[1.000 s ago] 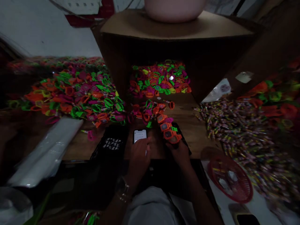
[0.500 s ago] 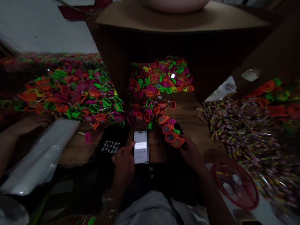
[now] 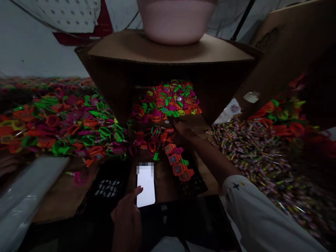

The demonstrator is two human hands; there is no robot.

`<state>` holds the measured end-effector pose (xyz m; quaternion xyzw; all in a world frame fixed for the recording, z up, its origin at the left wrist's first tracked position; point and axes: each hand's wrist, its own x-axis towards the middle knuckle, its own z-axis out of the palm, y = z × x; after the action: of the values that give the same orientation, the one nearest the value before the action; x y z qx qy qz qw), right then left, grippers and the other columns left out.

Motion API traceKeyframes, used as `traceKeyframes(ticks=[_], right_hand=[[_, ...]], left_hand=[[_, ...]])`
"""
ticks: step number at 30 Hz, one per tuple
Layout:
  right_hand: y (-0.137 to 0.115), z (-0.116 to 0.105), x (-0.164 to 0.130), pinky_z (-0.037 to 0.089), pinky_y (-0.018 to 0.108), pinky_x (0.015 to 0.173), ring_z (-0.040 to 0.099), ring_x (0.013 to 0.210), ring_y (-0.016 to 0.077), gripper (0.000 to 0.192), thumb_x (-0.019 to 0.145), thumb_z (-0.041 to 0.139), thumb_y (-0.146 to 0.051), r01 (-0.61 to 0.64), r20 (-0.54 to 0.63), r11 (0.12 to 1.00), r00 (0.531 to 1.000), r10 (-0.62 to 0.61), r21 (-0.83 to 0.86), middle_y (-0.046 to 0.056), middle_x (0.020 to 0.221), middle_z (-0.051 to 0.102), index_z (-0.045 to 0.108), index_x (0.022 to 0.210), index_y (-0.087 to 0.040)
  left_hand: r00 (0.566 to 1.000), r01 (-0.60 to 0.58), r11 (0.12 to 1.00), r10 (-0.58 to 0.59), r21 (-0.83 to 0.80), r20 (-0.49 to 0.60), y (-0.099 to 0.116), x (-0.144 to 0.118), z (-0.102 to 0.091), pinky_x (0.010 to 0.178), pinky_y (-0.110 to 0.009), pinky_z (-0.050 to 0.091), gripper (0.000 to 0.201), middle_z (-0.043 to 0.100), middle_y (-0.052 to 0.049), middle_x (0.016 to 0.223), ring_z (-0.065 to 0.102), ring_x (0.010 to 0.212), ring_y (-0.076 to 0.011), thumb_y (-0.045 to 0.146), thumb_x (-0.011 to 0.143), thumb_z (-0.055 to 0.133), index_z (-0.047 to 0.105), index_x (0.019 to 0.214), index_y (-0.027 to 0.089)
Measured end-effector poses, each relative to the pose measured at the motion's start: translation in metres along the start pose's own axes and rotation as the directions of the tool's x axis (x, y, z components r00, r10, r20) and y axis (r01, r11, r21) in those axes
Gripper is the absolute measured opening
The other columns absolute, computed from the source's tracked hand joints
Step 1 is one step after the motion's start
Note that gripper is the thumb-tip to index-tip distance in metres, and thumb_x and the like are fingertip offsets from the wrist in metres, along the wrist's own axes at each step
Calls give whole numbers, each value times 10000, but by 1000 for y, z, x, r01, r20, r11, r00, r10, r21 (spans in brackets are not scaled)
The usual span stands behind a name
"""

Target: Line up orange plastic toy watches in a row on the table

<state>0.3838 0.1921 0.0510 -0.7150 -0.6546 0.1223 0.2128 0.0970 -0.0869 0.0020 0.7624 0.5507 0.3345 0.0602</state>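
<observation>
A phone [image 3: 146, 185] with a bright white screen lies near the table's front edge. My left hand [image 3: 128, 213] is at its left side, index finger stretched onto the screen, gripping nothing. My right hand [image 3: 181, 126] reaches forward to the front of a heap of toy watches [image 3: 168, 96] inside a cardboard box. Its fingers look stretched out, though they are dim, and I make out nothing in them. Under my right forearm, several orange toy watches [image 3: 178, 169] lie in a row on a black openwork basket [image 3: 194, 185]. Loose toy watches [image 3: 152, 145] lie between box and phone.
The cardboard box [image 3: 105, 84] bears a pink tub [image 3: 178, 21]. A large watch heap [image 3: 65, 119] is at left, beside clear plastic bags [image 3: 39, 189] and another person's hand [image 3: 9, 162]. Small wrapped sticks [image 3: 252, 154] cover the right. Another black basket [image 3: 110, 178] sits left of the phone.
My right hand has left the row of orange watches and reached forward to the box. The phone screen has turned plain white. My view has tilted up, so the red basket is out of sight.
</observation>
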Motion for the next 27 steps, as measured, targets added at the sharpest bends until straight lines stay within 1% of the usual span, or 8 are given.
traceKeyframes(ticks=[3,7,10,12,14,16,21,27], right_hand=[[19,-29,-18,530,351,873,688,966,219,184,883,610,-166,-83,-86,989,992,94,126,87,980,725,664,1058,-150],[58,-60,-101,545,277,836,673,1065,181,314,903,466,-216,-111,-226,892,947,229,439,82,1174,694,614,1179,-198],[70,-54,-185,568,264,749,692,992,185,416,699,717,-309,-9,-104,315,934,341,949,15,1074,720,660,1110,-273],[64,-40,-232,565,260,727,698,891,178,471,585,821,-298,-50,-7,129,913,408,990,6,972,732,697,1039,-269],[52,-26,-264,553,265,686,683,770,170,437,576,848,-357,-140,47,160,875,481,977,9,863,732,725,977,-236],[41,-16,-280,545,286,687,676,748,188,392,622,813,-454,-219,43,289,858,512,932,25,818,736,748,910,-197],[31,2,-270,544,380,839,702,887,261,400,625,754,-514,-247,-23,497,880,475,832,67,885,768,764,841,-178],[27,37,-239,557,370,676,700,712,262,346,531,793,-494,-232,-89,565,871,483,792,78,729,758,723,705,-203]], left_hand=[[999,40,996,-42,-84,-30,11,6,6,868,-377,454,415,698,-48,1177,629,1070,-217,131,926,370,520,1291,260],[996,-80,990,84,-115,29,28,33,13,869,-355,462,360,713,-41,1144,641,1053,-210,159,941,419,543,1267,248],[984,-166,968,176,-186,39,48,60,27,906,-370,475,331,703,-57,1168,633,1075,-215,202,951,460,548,1267,242],[956,-227,944,263,-239,131,62,76,41,1000,-423,456,439,582,-117,1380,547,1239,-260,298,922,569,508,1349,222],[937,-248,934,298,-256,181,73,88,54,1068,-473,422,507,487,-156,1474,475,1322,-294,322,899,619,503,1375,194],[933,-236,933,295,-271,203,79,100,65,1103,-488,401,475,490,-156,1472,465,1332,-295,311,909,608,531,1360,181],[931,-149,857,290,-493,224,77,128,73,1156,-421,381,441,503,-127,1470,450,1374,-232,260,916,585,547,1347,175],[991,107,837,-44,-537,129,49,128,47,936,-359,561,361,627,-107,1310,606,1200,-217,264,888,552,618,1236,196]])
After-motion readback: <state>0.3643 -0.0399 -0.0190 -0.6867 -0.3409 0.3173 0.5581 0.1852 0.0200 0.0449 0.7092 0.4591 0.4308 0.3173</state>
